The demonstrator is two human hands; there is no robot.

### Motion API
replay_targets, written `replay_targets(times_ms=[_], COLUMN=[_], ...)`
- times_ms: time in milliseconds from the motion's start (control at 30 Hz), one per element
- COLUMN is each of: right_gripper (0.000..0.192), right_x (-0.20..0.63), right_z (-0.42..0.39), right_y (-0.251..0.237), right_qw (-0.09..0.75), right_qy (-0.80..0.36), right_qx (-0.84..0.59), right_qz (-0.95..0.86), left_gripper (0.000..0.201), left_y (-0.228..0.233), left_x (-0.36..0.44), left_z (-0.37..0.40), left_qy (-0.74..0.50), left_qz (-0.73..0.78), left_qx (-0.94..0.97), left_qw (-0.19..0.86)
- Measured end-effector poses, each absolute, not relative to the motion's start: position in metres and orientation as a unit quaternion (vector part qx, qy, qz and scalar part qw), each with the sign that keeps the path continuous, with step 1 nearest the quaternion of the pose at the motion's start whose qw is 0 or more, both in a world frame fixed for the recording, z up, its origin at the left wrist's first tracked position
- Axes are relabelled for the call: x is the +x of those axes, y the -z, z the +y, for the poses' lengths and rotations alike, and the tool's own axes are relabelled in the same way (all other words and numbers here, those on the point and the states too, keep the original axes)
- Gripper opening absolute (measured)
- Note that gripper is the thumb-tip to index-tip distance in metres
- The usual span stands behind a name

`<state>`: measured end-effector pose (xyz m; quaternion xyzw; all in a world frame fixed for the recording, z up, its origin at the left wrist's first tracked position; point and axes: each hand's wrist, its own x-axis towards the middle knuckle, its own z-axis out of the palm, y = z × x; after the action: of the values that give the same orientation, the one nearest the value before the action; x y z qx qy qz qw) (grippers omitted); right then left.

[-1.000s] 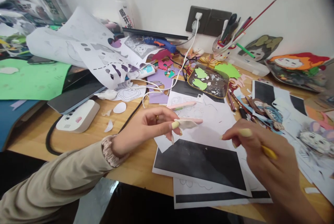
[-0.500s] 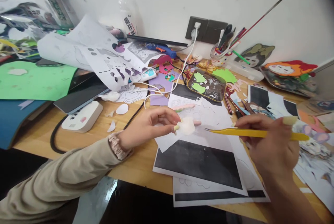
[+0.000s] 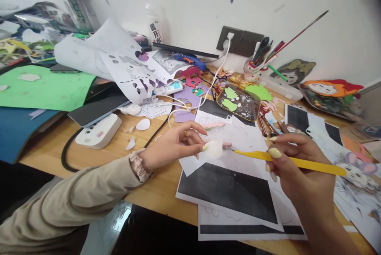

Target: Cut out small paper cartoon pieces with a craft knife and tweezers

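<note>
Left hand (image 3: 174, 140) pinches white piece (image 3: 214, 150), right hand (image 3: 305, 177) yellow tweezers (image 3: 253, 154); tray (image 3: 247, 108) holds green scraps (image 3: 230, 93).

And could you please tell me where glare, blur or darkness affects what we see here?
Head view, centre: the white piece in the left hand looks washed out and soft-edged, while the yellow tweezers are fairly clear; head view, upper left: the green-labelled container is blurred; head view, below the desk: glare whitens a shiny surface; head view, top right: the corner darkens.
</note>
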<state>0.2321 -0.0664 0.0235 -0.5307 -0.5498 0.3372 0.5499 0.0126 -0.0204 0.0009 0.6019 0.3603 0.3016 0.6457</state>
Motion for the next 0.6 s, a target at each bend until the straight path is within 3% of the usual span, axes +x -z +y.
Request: replay_targets(times_ms=[333,500,600], right_gripper=[0.019,0.023,0.021], right_x=[0.233,0.236,0.250], right_z=[-0.067,-0.061,-0.051], right_y=[-0.016,-0.018,-0.024], right_qw=[0.513,0.567,0.625], right_qy=[-0.357,-0.363,-0.272], right_qx=[-0.512,-0.503,-0.542], right_qz=[-0.589,-0.542,-0.492], left_gripper=[0.025,0.024,0.024], left_y=[-0.002,-0.001,-0.002], left_x=[0.012,0.012,0.012], left_z=[-0.021,-0.022,-0.022], left_qy=[-0.282,-0.284,-0.283], left_qz=[0.342,0.339,0.363], left_qx=[0.626,0.611,0.616], left_qw=[0.642,0.657,0.639])
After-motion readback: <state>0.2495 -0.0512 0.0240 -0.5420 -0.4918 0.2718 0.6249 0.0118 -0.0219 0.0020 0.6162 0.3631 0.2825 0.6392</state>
